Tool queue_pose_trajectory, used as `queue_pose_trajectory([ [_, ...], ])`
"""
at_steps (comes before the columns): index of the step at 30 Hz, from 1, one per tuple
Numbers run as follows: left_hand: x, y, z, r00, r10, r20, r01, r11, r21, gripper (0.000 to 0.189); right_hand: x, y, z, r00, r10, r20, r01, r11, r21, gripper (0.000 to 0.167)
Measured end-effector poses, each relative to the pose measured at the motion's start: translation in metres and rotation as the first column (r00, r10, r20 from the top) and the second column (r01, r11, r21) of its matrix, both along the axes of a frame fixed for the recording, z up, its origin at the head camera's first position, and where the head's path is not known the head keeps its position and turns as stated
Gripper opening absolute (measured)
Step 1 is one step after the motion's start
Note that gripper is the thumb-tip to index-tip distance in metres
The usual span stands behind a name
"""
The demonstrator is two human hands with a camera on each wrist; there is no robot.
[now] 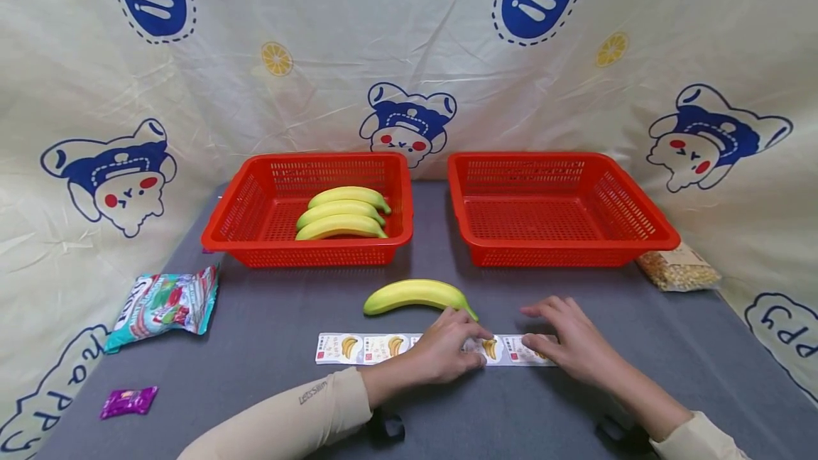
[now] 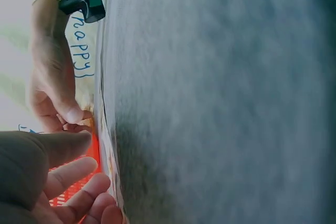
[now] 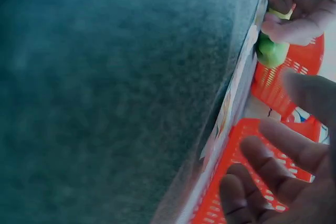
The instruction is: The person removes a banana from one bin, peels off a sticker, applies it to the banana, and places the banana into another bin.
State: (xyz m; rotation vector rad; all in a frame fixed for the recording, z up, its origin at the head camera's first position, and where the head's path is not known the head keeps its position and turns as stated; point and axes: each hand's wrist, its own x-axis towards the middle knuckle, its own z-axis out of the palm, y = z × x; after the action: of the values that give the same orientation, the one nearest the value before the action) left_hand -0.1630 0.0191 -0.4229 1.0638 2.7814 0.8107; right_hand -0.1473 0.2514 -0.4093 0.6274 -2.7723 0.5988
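A white strip of banana-picture labels [image 1: 332,348] lies flat on the grey table in front of me. My left hand [image 1: 444,350] rests over the middle of the strip with its fingertips down at it, hiding part of the labels. At the strip's right end is my right hand [image 1: 569,339], fingers loosely spread and nothing gripped, with the thumb over the last label. In the right wrist view its fingers [image 3: 283,177] are relaxed and apart. Just behind the strip lies a single yellow banana [image 1: 415,294], its stem end close to my left fingertips.
Several bananas [image 1: 341,226] lie in the left red basket [image 1: 307,254]; a second red basket [image 1: 556,254] stands to its right. A snack bag [image 1: 166,304] and a purple candy packet [image 1: 129,402] sit at the left. A bag of yellow kernels [image 1: 680,268] lies behind right.
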Motion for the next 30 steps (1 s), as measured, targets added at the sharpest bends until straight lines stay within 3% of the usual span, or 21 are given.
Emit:
queue_pose_trajectory([
  [6, 0.002, 0.004, -0.004, 0.999, -0.021, -0.026, 0.021, 1.000, 0.001, 0.029, 0.002, 0.014, -0.009, 0.999, 0.005, 0.045, -0.007, 0.999, 0.039, 0.030],
  [14, 0.002, 0.007, -0.010, 0.998, -0.010, -0.064, 0.008, 0.999, -0.035, 0.030, -0.001, 0.020, -0.014, 0.983, -0.021, 0.181, 0.002, 0.995, 0.103, 0.031],
  [30, 0.003, 0.008, -0.011, 0.996, 0.000, -0.084, -0.004, 0.998, -0.055, 0.031, 0.000, 0.019, -0.014, 0.990, -0.002, 0.138, -0.015, 0.992, 0.126, 0.027],
])
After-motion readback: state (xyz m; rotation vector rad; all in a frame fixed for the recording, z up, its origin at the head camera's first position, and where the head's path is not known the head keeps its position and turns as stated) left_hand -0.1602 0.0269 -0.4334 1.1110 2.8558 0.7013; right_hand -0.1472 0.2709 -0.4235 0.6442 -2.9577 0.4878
